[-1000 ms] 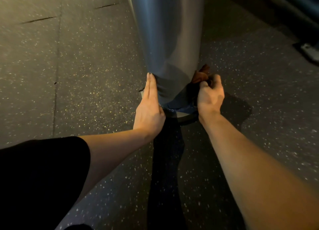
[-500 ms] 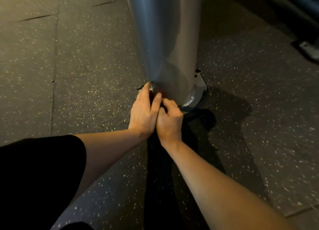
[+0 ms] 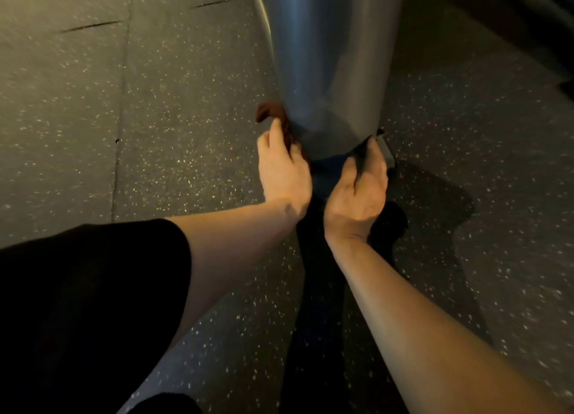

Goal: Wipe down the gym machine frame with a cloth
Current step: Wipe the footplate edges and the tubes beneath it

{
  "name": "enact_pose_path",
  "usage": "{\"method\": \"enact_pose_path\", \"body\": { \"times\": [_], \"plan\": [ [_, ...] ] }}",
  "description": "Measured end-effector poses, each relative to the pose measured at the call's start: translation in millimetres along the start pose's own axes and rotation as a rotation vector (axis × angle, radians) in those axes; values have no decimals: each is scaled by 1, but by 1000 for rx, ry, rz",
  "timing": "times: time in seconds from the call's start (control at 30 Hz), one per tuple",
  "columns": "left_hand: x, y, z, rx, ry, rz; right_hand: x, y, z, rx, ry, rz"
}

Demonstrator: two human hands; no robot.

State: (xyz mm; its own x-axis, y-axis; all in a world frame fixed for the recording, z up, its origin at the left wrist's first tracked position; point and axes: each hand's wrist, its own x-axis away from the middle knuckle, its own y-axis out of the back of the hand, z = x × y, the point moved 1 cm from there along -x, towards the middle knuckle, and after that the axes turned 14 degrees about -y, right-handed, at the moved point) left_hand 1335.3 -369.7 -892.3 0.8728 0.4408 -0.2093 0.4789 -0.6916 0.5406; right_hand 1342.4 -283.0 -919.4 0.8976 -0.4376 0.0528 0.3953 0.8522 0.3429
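The gym machine frame [image 3: 326,56] presented as a broad, smooth silver-grey metal column, rising out of the top of the head view and standing on the floor [image 3: 155,118]. Its surface carried soft vertical bands of reflected light and a darker shaded zone toward the foot. A metal base plate [image 3: 388,154] showed at the lower right of the column, partly hidden by the right hand.

The cloth [image 3: 273,115] was reddish-brown, bunched, and blurred; it lay against the lower left side of the column, close to the floor. The left hand [image 3: 284,171] held it there, fingers curled onto the cloth and pressing it to the metal. How much of the cloth lay under the hand could not be told.

The right hand [image 3: 360,186] sat at the lower right of the column foot, fingers loosely bent and reaching toward the base. It held nothing visible; whether the fingertips touched the metal could not be told in the shadow.

The floor was dark rubber tiling flecked with pale specks, with seams visible on the left. A black sleeve [image 3: 87,305] covered the left upper arm. Dark shadows of the arms fell across the floor beneath the hands.
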Motion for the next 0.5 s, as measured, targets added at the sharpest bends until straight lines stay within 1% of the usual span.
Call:
{"method": "enact_pose_path", "body": {
  "times": [0.13, 0.23, 0.33, 0.4, 0.43, 0.47, 0.5],
  "plan": [
    [17, -1, 14, -17, 112, 141, 3, -1, -13, 43, 84, 17],
    [14, 1, 7, -75, 164, 142, 0, 0, -14, 58, 81, 12],
    [26, 0, -11, -124, 152, 133, -3, 3, -13, 45, 53, 23],
    [41, -3, -22, -63, 45, 164, -10, 7, -15, -44, -25, 76],
    [45, -6, -28, -15, -55, 186, -13, 10, -15, -120, -27, 79],
    [47, -9, -37, 19, -163, 210, -15, 14, -14, -195, 11, 41],
    [46, -13, -45, 32, -258, 241, -19, 16, -14, -255, 23, 51]
  ]
}}
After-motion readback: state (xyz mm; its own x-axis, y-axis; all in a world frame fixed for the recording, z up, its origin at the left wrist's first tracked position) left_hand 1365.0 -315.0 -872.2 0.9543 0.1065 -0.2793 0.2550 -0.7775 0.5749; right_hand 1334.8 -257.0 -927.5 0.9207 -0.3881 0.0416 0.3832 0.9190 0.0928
